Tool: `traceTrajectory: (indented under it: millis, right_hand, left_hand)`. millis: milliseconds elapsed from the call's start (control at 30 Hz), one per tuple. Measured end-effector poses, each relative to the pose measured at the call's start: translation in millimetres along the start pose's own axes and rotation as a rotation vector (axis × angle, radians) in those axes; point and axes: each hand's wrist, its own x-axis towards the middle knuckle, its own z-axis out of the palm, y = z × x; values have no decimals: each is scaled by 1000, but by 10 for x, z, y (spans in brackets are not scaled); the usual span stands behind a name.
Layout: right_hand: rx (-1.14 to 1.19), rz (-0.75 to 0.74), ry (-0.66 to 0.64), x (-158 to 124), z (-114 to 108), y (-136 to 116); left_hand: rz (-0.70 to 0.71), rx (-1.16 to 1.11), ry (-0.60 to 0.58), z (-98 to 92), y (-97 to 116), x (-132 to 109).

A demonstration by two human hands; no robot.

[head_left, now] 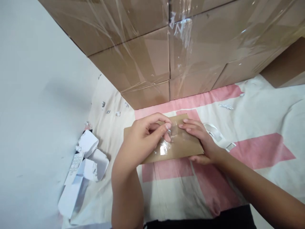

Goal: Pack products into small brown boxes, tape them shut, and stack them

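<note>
A small flat cardboard box [181,147] lies on the cloth in front of me, with shiny clear tape [164,147] stuck across its top. My left hand [149,133] is over the box's left part, thumb and forefinger pinched together on a bit of the clear tape. My right hand [202,140] grips the box's right end, its fingers laid on the top face and its thumb at the near edge. Just beyond that hand, a white looped strip [214,132] rests on the cloth, partly hidden.
Large cardboard boxes [145,60] wrapped in clear film are stacked behind. Another brown box [286,66] stands at the right. Curled white paper pieces [88,143] lie beside the white wall [35,111]. Small paper scraps [226,106] dot the pink-and-cream cloth [262,152].
</note>
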Motion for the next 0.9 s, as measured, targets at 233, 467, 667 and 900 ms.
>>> traceTrajectory:
  millis: [233,467,667,900]
  right_hand:
    - [24,32,-1,-12,-4,-6]
    - [33,20,-26,-24,-9,0]
    - [11,38,-22,8,-20,-25]
    - [13,24,-8,26,-28,-36]
  left_hand:
    - [34,31,-73,13,-6,-8]
    - [74,50,-43,34,8,-26]
    - [85,57,11,5,3,-37]
    - [80,95,8,-17,-23,-51]
